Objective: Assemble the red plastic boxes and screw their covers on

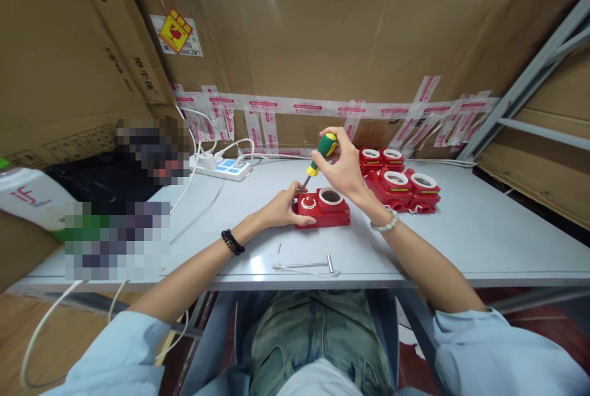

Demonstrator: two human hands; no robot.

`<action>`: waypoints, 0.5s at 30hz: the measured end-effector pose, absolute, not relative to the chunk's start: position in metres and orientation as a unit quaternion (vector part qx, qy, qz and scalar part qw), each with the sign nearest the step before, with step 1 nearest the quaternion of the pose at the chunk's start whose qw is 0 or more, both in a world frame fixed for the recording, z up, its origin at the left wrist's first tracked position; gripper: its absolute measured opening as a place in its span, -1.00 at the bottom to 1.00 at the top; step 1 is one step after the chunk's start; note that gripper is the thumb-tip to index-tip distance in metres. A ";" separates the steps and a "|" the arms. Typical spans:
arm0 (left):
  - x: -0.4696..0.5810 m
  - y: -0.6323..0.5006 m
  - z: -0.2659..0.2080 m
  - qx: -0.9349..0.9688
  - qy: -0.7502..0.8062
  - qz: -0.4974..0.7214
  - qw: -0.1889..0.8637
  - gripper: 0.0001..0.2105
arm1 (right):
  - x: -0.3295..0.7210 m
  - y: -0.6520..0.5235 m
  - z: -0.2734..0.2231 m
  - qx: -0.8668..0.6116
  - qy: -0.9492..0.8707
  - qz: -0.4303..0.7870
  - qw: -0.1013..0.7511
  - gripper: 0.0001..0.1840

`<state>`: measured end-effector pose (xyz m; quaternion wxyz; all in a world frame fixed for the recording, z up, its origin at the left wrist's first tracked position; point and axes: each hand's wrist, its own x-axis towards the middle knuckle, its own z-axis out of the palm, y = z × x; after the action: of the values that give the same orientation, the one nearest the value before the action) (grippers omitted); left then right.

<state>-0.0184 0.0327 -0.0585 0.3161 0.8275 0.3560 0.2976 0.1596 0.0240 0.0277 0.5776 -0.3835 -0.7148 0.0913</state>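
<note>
My right hand (343,165) is closed around the green and yellow handle of a screwdriver (326,147). The screwdriver tilts, its shaft pointing down at the far left corner of a red box (325,217). That box has a white-ringed round window and a red knob (308,201) on top. My left hand (286,206) grips the left end of the box, thumb along the near side and fingers at the back corner by the shaft. Whether the tip sits on a screw is too small to tell. A loose screw (279,248) lies nearer me, beside a T-shaped metal rod (306,265) with a cord.
Several similar red boxes (401,190) stand at the back right. A white power strip (224,166) with plugs and cables is at the back left. A white and green bottle (34,199) lies at far left. Cardboard (322,27) walls the back; a metal frame (530,82) rises at right.
</note>
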 end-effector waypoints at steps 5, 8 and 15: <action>-0.018 0.032 -0.056 0.847 0.343 0.283 0.291 -0.51 | 0.161 0.024 0.028 -0.385 -0.711 0.091 0.581 -0.69; -0.018 0.033 -0.056 0.853 0.344 0.280 0.275 -0.52 | 0.161 0.024 0.029 -0.383 -0.708 0.091 0.586 -0.68; -0.018 0.034 -0.058 0.850 0.351 0.280 0.275 -0.51 | 0.161 0.023 0.028 -0.382 -0.710 0.090 0.585 -0.68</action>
<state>-0.0185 0.0338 -0.0576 0.2755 0.8501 0.3508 0.2801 0.1612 0.0227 0.0280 0.5847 -0.3818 -0.7100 0.0903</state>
